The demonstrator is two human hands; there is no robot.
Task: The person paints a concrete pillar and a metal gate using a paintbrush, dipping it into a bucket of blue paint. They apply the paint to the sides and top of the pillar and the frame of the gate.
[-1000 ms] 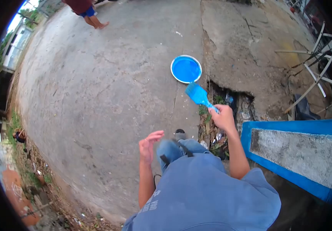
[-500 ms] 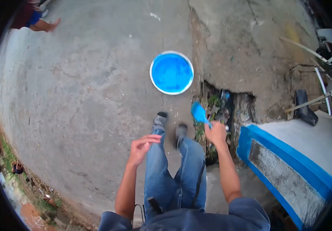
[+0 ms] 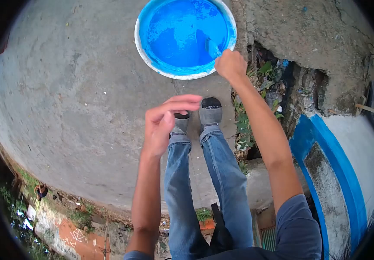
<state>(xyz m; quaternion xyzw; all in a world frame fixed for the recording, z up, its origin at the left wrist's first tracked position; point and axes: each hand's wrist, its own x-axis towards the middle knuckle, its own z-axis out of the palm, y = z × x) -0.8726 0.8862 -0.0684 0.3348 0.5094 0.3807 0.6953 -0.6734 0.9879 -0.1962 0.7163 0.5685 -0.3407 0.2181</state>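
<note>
A round tub with a white rim (image 3: 142,51) stands on the concrete, with bright blue paint (image 3: 182,37) inside. My right hand (image 3: 231,65) is closed at the tub's lower right rim, gripping a blue brush (image 3: 213,47) whose head is down in the tub, at the paint. How deep the brush sits is hard to tell. My left hand (image 3: 165,121) hangs in the air above my shoes, fingers stretched out and the thumb apart, holding nothing.
Right of the tub is a broken gutter (image 3: 278,82) with plants and litter. A low wall with a blue painted border (image 3: 347,169) stands at the right. A dark boot-like object (image 3: 372,108) lies beyond it. A distant person (image 3: 41,190) is at the lower left.
The tub now appears nearer and larger. My right hand has brought the brush from beside the gutter into the tub. My feet stand closer together, and my left hand stays raised.
</note>
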